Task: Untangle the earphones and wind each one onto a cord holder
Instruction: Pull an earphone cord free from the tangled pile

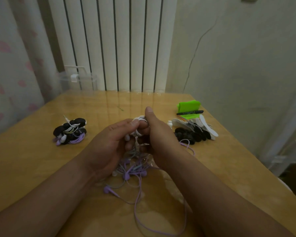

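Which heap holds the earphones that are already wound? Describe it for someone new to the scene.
Start at the wooden table before the white radiator. On its left side, left of the left hand, lies the wound heap. Its black holders carry white and purple cord, while the right heap by the black pen looks mostly bare.

A glossy yellow-brown surface (41,168) fills the lower half of the view, its far edge against a white ribbed radiator (120,43). A pale curtain (12,65) with pink blotches hangs to the left, and a clear plastic box (79,81) with a white latch stands in that far left corner. Toward the far right a black pen (190,112) lies across a bright green stand (189,105), and behind it a thin wire (196,48) runs up the bare cream wall (246,57).
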